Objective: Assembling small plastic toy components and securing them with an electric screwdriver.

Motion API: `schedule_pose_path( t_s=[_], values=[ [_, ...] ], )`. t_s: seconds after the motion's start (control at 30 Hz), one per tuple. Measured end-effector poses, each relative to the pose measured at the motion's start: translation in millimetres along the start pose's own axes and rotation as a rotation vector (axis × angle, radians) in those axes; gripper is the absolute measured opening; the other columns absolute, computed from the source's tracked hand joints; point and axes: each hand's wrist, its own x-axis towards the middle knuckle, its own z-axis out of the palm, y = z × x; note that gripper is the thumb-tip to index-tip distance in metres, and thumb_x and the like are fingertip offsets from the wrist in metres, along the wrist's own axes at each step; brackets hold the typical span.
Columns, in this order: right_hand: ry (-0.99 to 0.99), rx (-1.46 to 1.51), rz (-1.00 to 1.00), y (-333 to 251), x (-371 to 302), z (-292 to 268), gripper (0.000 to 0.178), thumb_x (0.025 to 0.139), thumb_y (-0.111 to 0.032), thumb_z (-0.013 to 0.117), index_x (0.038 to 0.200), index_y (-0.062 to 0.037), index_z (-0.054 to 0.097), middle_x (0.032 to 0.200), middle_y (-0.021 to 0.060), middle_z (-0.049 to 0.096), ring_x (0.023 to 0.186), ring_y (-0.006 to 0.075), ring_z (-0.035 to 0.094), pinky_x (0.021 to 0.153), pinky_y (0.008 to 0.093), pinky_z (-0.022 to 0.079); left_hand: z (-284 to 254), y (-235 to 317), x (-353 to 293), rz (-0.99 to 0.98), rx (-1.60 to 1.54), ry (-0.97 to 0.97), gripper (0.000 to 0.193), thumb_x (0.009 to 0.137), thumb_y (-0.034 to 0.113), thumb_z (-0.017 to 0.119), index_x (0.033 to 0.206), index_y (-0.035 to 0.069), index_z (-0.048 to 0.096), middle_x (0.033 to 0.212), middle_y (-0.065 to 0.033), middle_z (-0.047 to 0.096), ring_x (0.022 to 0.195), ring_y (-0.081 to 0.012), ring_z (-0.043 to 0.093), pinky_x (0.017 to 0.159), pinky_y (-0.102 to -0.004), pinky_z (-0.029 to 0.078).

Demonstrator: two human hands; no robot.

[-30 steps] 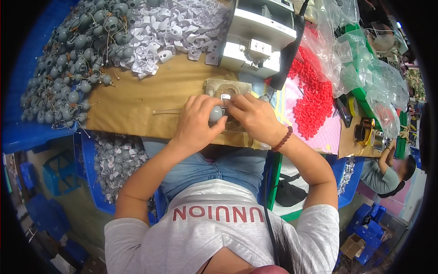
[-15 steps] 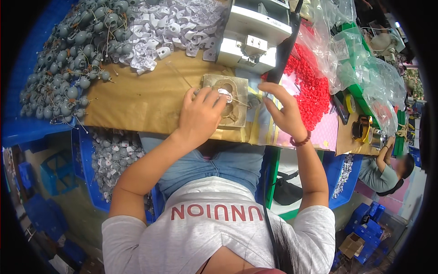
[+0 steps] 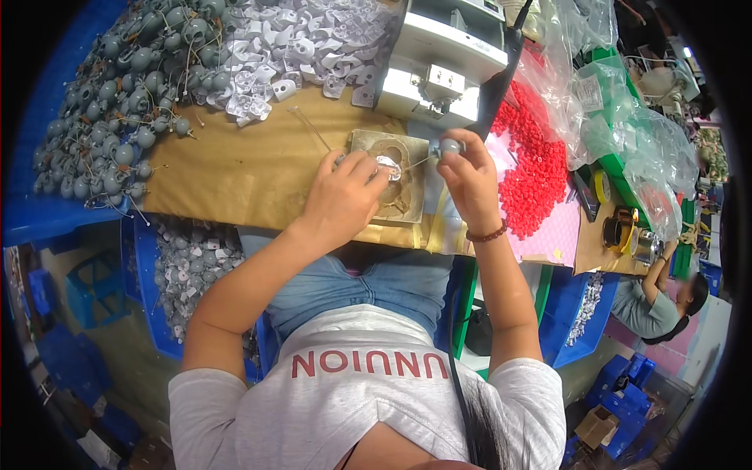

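Note:
Between the thumb and fingers of my right hand (image 3: 472, 182) is a small grey ball-shaped part (image 3: 450, 147). A thin wire (image 3: 421, 163) runs from it toward a small white part (image 3: 387, 167) in the hollow of a square metal fixture (image 3: 412, 205). My left hand (image 3: 341, 192) curls over the fixture's left edge, its fingertips beside the white part. A thin rod or wire (image 3: 313, 128) sticks out past its index finger, with a bit of grey at its base. What lies under those fingers is mostly hidden.
Grey wired balls (image 3: 110, 117) and white plastic parts (image 3: 305, 39) are heaped at the back left. A white machine (image 3: 450, 47) stands behind the fixture. Small red parts (image 3: 533, 172) and clear plastic bags (image 3: 627, 117) lie right. A co-worker (image 3: 658, 301) sits far right.
My right hand has closed on the grey ball, which was lying beside the fixture, and lifted it slightly. My left hand has stayed nearly in place.

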Motion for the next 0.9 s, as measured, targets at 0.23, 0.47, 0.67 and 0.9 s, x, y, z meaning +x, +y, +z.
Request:
schedule_pose_path(
  t_s=[0.23, 0.47, 0.67, 0.9],
  values=[
    [-0.188, -0.316, 0.265, -10, 17, 18, 0.032, 0.087, -0.007, 0.074, 0.115, 0.0000, 0.061, 0.093, 0.0046, 0.067, 0.071, 0.0056, 0.056, 0.060, 0.0204, 0.044, -4, -3, 3, 0.028, -0.014, 0.014, 0.031, 0.076, 0.009, 0.069, 0.106, 0.008, 0.067, 0.106, -0.0079, 0.061, 0.112, -0.0261, 0.057, 0.097, -0.0449, 0.043],
    [-0.175, -1.079, -0.261, 10, 13, 25, 0.033, 0.079, -0.020, 0.083, 0.100, -0.0004, 0.066, 0.083, 0.0083, 0.065, 0.065, 0.0142, 0.058, 0.059, 0.0299, 0.048, 7, -2, 7, -0.016, -0.064, 0.198, 0.014, 0.078, 0.013, 0.073, 0.090, 0.008, 0.067, 0.096, -0.0052, 0.062, 0.097, -0.0261, 0.061, 0.087, -0.0419, 0.046],
    [-0.209, -1.235, -0.431, 9, 17, 27, 0.035, 0.078, -0.024, 0.082, 0.101, -0.0033, 0.066, 0.084, 0.0102, 0.063, 0.073, 0.0267, 0.061, 0.064, 0.0367, 0.050, 9, -2, 9, -0.047, -0.075, 0.225, 0.010, 0.078, 0.013, 0.074, 0.084, 0.009, 0.066, 0.092, -0.0040, 0.061, 0.091, -0.0260, 0.060, 0.083, -0.0409, 0.046],
    [-0.158, -1.334, -0.604, 22, 12, 28, 0.042, 0.080, -0.022, 0.079, 0.115, -0.0067, 0.061, 0.098, 0.0105, 0.062, 0.081, 0.0281, 0.061, 0.067, 0.0370, 0.050, -1, 3, 20, -0.196, -0.175, 0.229, 0.027, 0.077, 0.014, 0.074, 0.102, 0.009, 0.064, 0.100, -0.0070, 0.060, 0.102, -0.0286, 0.057, 0.087, -0.0421, 0.045]
  ],
)
